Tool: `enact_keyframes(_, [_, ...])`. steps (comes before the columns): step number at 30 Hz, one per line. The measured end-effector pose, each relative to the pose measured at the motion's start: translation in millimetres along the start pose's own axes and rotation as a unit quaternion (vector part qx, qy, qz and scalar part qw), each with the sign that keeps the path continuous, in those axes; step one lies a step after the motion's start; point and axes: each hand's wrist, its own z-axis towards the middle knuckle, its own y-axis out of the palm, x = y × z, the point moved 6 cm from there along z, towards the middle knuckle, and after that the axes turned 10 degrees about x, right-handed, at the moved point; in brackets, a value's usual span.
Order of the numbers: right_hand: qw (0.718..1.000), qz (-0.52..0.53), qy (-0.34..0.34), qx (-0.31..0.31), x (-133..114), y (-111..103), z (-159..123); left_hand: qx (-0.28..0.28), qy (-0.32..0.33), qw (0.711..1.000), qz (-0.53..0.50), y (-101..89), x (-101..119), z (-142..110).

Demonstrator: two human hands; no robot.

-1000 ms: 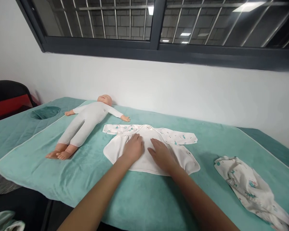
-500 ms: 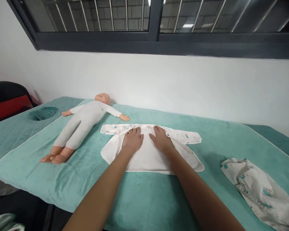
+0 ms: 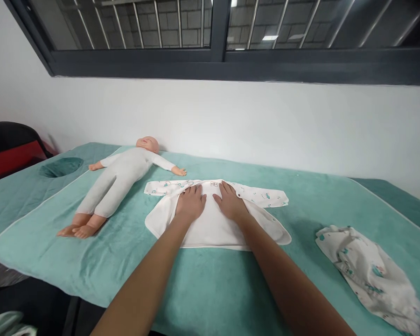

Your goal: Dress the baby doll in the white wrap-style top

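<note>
A small white baby garment with printed sleeves lies spread flat on a teal towel. My left hand rests flat on the garment near its collar, fingers stretched out. My right hand lies flat beside it, fingers also extended, pressing the cloth just right of the collar label. A baby doll in a pale grey bodysuit lies on its back to the left of the garment, arms out.
A crumpled printed white garment lies at the right on the towel. A padded table with a face hole extends left. A white wall and dark window frame stand behind. A black and red chair is far left.
Both hands have slid up the garment from its middle to the collar area and stay flat there. The view has shifted slightly.
</note>
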Motion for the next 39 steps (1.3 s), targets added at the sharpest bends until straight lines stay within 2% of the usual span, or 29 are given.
enact_keyframes(9, [1.0,-0.016,-0.012,-0.014,-2.0,5.0,-1.4,-0.002,0.009,1.0,0.009,2.2,0.7,-0.6])
enact_keyframes(16, [0.99,-0.017,-0.141,0.001,-17.7,3.1,-7.6,-0.003,0.012,1.0,0.017,3.7,1.7,-1.9])
enact_keyframes(19, [0.987,-0.016,-0.159,-0.001,-19.1,2.2,-10.3,-0.006,0.014,1.0,0.017,2.6,2.5,-3.1])
enact_keyframes(23, [0.988,-0.01,-0.153,-0.007,-20.4,1.4,-13.8,-0.01,0.015,1.0,0.018,2.0,3.4,-6.5])
enact_keyframes(29, [0.998,-0.025,-0.051,0.001,-16.8,-0.1,-16.3,-0.001,0.016,1.0,0.021,-2.1,6.8,-18.2])
enact_keyframes(31, [0.999,-0.035,-0.037,0.008,-17.2,-1.4,-20.5,0.001,0.019,1.0,0.024,-4.9,8.5,-25.9])
enact_keyframes(39, [0.993,-0.074,-0.087,0.017,-23.6,-9.2,-61.4,0.009,0.095,0.995,0.009,-20.5,15.3,-73.5])
